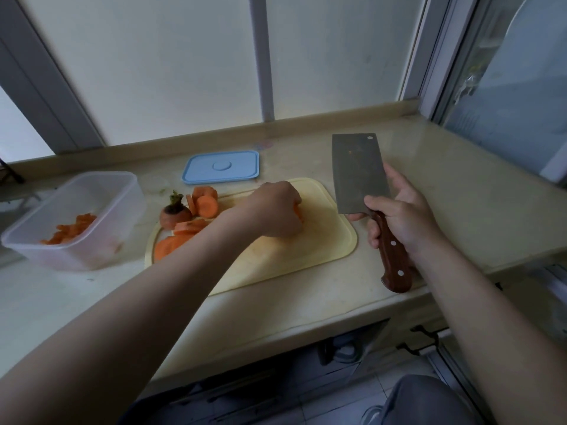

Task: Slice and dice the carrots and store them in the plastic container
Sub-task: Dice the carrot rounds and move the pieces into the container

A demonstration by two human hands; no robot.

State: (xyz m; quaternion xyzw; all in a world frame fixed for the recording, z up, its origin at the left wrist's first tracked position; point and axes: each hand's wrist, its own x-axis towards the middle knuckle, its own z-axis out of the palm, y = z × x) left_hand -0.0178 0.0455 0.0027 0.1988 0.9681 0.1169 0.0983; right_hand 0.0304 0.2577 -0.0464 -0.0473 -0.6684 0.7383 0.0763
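**While the cleaver waits, the left hand sets a carrot piece**

As I watch from the head view, the left hand (pixel 276 210) is curled down over a carrot piece (pixel 298 213) near the middle of the cutting board (pixel 322 240). Only a small orange edge shows beside the fingers, so I cannot tell how long the piece is. The right hand (pixel 402 216) is wrapped around the wooden handle of the cleaver (pixel 357 170). The blade is lifted with its flat side toward me, near the right end of the board and apart from the carrot.

On the left part of the board lie carrot slices (pixel 204 204), some round and some longer, next to the carrot top (pixel 175 216) with its green stub. The plastic container (pixel 121 210) stands open on the counter (pixel 445 194), just left of the board, with a small heap of diced carrot (pixel 72 230) inside. Its blue lid (pixel 221 166) lies flat behind the board, near the window (pixel 184 72).

I judge that the cutting step is in hand, about halfway: some dice are stored, but many slices are not yet diced. The next move, I think, calls for bringing the blade edge-down over the held piece, with the left fingertips tucked back from the cutting line. The risk is a heavy blade close to the knuckles, and a piece that may roll.
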